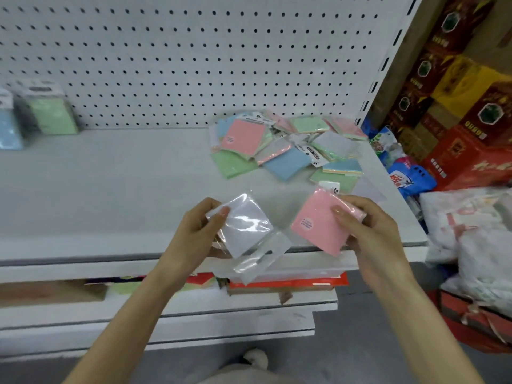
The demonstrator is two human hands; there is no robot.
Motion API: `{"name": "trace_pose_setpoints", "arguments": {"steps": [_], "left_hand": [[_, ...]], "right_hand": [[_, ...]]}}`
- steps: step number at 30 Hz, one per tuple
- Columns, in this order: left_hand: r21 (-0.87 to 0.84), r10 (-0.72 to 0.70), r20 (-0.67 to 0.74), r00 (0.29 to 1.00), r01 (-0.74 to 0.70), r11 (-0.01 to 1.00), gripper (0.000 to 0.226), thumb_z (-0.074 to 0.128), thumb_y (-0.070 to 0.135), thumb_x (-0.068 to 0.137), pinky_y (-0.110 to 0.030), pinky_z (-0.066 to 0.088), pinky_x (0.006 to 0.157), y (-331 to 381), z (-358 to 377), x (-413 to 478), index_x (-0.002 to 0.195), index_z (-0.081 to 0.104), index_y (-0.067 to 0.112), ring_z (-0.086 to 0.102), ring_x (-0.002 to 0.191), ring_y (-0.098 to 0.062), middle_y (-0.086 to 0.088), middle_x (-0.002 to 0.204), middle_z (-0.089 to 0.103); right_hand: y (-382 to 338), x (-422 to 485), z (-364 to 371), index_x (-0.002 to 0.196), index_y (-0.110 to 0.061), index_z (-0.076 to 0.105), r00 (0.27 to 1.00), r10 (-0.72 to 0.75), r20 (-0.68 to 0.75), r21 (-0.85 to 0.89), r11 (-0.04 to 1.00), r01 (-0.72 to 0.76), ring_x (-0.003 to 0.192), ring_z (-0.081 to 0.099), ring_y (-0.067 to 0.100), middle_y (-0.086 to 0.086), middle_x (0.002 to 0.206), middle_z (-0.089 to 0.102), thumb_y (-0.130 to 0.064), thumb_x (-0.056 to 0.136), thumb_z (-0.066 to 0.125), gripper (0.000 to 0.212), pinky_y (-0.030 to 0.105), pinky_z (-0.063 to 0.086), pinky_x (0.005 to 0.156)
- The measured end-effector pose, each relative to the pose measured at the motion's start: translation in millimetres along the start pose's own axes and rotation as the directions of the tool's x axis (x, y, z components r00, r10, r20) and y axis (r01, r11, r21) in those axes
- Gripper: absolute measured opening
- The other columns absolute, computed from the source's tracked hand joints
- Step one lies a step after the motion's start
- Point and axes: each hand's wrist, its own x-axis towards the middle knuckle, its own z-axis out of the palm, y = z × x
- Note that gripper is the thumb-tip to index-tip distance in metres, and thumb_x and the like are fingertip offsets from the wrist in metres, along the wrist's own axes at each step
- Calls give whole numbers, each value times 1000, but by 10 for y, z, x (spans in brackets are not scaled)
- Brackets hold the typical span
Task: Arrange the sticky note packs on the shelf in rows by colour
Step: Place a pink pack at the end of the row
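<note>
White pack [243, 225] pinched in left grip [194, 231], pink pack [318, 225] in right grip [371, 231]; separate rows best started toward 10 o'clock.

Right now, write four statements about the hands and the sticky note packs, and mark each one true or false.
1. The right hand grips the pink pack. True.
2. The left hand is empty. False: it holds the white pack in its clear wrapper.
3. A mixed pile of packs lies on the shelf toward its right end. True.
4. The packs standing at the shelf's far left are pink. False: they are a green pack and a blue pack.
</note>
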Motion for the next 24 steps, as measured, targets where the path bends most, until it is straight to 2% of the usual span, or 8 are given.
{"name": "trace_pose_setpoints", "arguments": {"steps": [2,3,7,11,13,16,20,24], "left_hand": [[52,21,-85,996,-17,998,28,45,25,99,-25,48,47,-53,-24,-121,92,51,-1,55,59,-17,-8,73,52],[58,24,-117,993,-17,998,29,45,26,99,-26,44,45,-79,-42,-186,91,50,-1,52,59,-20,-9,72,49],[-110,-34,-180,983,14,994,28,43,26,100,-44,59,65,-151,-118,-549,98,51,0,62,75,-34,-14,82,53],[-190,-55,-289,956,-1,982,28,41,26,101,-53,58,71,-211,-211,-915,94,47,-1,60,81,-42,-16,84,50],[-259,-66,-335,940,-24,966,26,41,24,101,-51,58,71,-232,-267,-1058,89,47,2,63,81,-33,-14,85,49],[-328,-41,-382,923,-93,940,25,40,23,102,-46,58,76,-264,-405,-1198,85,51,8,64,94,-41,-16,87,50],[-421,-15,-448,894,-196,885,26,45,29,98,-44,57,82,-268,-696,-1247,89,54,6,61,100,-49,-23,98,53],[-486,16,-487,873,-286,826,28,42,28,98,-31,58,80,-239,-1074,-1244,87,57,6,67,98,-35,-17,107,64]], "right_hand": [[-34,-65,57,99,-16,64,999,5,36,50,999,-7,80,66,11,-4,93,69,-9,86,62,15,34,54,58],[-42,-97,93,98,-16,63,998,3,59,62,998,-7,78,66,11,-4,93,68,-8,86,62,14,33,54,56],[7,-235,339,96,-18,65,986,-20,167,60,998,10,81,66,12,-4,95,70,-9,84,65,14,29,52,59],[68,-408,721,92,-23,67,952,-93,291,4,995,96,88,65,13,-8,92,70,-9,81,70,18,30,52,68],[91,-515,896,91,-24,68,935,-109,337,-17,992,122,87,65,9,-10,90,71,-10,80,72,18,32,54,74],[105,-673,1128,91,-22,68,922,-129,366,2,991,137,88,65,10,-6,91,71,-10,80,72,17,32,54,75],[134,-828,1436,89,-24,68,912,-150,381,-11,986,167,92,65,13,-5,94,70,-11,80,72,17,23,52,68],[185,-940,1794,87,-27,68,918,-130,374,-28,988,151,95,65,14,-8,95,70,-12,80,72,17,35,55,74]]}}
